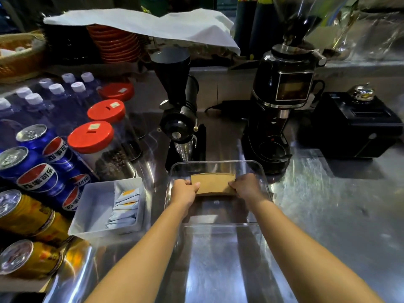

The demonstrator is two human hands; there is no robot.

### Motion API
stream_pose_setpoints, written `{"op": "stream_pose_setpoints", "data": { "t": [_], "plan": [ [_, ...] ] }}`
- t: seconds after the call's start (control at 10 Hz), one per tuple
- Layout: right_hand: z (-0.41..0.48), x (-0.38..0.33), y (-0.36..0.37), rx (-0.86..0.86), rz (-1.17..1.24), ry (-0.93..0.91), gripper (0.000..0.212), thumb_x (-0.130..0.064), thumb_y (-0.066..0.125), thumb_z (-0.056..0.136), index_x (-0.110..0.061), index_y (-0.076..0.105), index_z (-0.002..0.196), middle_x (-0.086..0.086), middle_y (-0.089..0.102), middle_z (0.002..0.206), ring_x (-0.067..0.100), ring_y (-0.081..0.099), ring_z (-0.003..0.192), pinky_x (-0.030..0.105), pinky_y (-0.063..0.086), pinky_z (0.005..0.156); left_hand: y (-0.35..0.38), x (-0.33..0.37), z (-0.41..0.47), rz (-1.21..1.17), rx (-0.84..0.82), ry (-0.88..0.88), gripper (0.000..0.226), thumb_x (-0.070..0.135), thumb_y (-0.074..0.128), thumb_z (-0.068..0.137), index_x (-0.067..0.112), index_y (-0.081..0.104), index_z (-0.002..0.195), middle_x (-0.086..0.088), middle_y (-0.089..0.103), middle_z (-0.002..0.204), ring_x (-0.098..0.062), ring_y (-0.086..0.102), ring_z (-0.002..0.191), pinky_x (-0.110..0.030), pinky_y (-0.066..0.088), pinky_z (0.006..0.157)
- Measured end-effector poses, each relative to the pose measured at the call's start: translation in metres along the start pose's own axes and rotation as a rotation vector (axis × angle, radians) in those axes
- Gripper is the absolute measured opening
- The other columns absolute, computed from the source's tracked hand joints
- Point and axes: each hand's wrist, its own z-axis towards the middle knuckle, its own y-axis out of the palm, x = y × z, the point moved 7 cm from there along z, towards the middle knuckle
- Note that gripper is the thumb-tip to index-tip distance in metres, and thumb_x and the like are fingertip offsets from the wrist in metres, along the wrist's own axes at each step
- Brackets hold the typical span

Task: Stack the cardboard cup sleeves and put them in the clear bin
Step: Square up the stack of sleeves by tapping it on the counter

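A flat stack of brown cardboard cup sleeves (213,184) sits inside the clear bin (265,182), which stands on the steel counter in front of me. My left hand (184,191) grips the stack's left end, thumb on top. My right hand (248,186) grips its right end. Both forearms reach over the bin's near rim. I cannot tell whether the stack rests on the bin's floor or hangs just above it.
Two black coffee grinders (180,119) (282,99) stand just behind the bin. A white tray of sachets (96,206) lies to its left, with red-lidded jars (90,137), soda cans (37,178) and water bottles beyond. A black box (358,125) sits at the right.
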Motion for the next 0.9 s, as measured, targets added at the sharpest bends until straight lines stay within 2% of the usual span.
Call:
{"op": "stream_pose_setpoints", "data": {
  "t": [0.1,0.2,0.4,0.5,0.6,0.7,0.8,0.9],
  "plan": [
    [0.008,0.003,0.005,-0.006,-0.119,0.016,0.025,-0.015,0.066,0.077,0.004,0.062,0.092,0.012,0.056,0.08,0.022,0.054,0.078,0.031,0.046,0.066,-0.001,-0.003,0.004,0.023,0.046,-0.054,0.025,0.016,0.064,0.084,0.0,0.059,0.102,-0.021,0.065,0.107,-0.037,0.061,0.1,-0.048,0.05,0.092],
    [0.01,0.001,0.004,0.041,-0.206,-0.009,0.022,-0.014,0.066,0.076,0.005,0.064,0.088,0.011,0.056,0.076,0.021,0.052,0.075,0.026,0.035,0.064,0.001,-0.003,0.006,0.08,0.069,-0.064,0.028,0.02,0.065,0.083,0.002,0.059,0.104,-0.019,0.064,0.109,-0.036,0.059,0.1,-0.044,0.049,0.092],
    [0.01,-0.001,0.003,0.089,-0.262,-0.071,0.014,-0.01,0.06,0.075,0.003,0.062,0.072,0.012,0.054,0.069,0.025,0.051,0.068,0.029,0.034,0.06,0.001,-0.001,0.011,0.119,0.097,-0.101,0.032,0.025,0.068,0.08,0.005,0.061,0.104,-0.018,0.064,0.112,-0.035,0.058,0.103,-0.042,0.048,0.094],
    [0.012,0.0,0.002,0.088,-0.228,-0.048,0.015,-0.011,0.063,0.075,0.004,0.063,0.074,0.011,0.055,0.068,0.024,0.053,0.068,0.027,0.035,0.061,0.002,-0.002,0.013,0.09,0.106,-0.112,0.028,0.021,0.07,0.077,0.005,0.061,0.098,-0.018,0.064,0.111,-0.035,0.059,0.103,-0.043,0.05,0.093],
    [0.015,0.002,0.002,0.101,-0.223,-0.039,0.02,-0.013,0.064,0.077,0.006,0.064,0.083,0.012,0.056,0.072,0.024,0.052,0.071,0.025,0.034,0.064,0.003,-0.005,0.015,-0.011,0.087,-0.144,0.021,0.012,0.071,0.075,0.008,0.054,0.088,-0.02,0.061,0.112,-0.036,0.058,0.103,-0.047,0.052,0.092],
    [0.013,0.001,0.001,0.093,-0.201,-0.033,0.018,-0.014,0.062,0.077,0.004,0.064,0.08,0.013,0.058,0.074,0.025,0.053,0.073,0.026,0.036,0.065,0.003,-0.004,0.014,-0.064,0.063,-0.167,0.02,0.009,0.069,0.075,0.009,0.051,0.083,-0.021,0.06,0.113,-0.037,0.057,0.104,-0.048,0.051,0.093],
    [0.008,0.002,0.001,0.072,-0.164,-0.029,0.02,-0.016,0.061,0.078,-0.007,0.054,0.062,0.011,0.054,0.067,0.025,0.052,0.071,0.028,0.036,0.064,0.001,-0.001,0.012,0.062,0.069,-0.137,0.022,0.014,0.064,0.078,0.004,0.052,0.094,-0.019,0.06,0.108,-0.035,0.057,0.099,-0.043,0.053,0.087],
    [-0.006,-0.009,-0.004,0.035,-0.178,-0.046,0.017,-0.022,0.06,0.082,-0.008,0.058,0.074,0.016,0.059,0.081,0.031,0.056,0.084,0.031,0.038,0.07,-0.002,0.006,0.005,0.098,0.012,-0.106,0.032,0.017,0.061,0.081,-0.001,0.054,0.106,-0.017,0.059,0.104,-0.03,0.055,0.091,-0.033,0.045,0.07]
  ]
}}
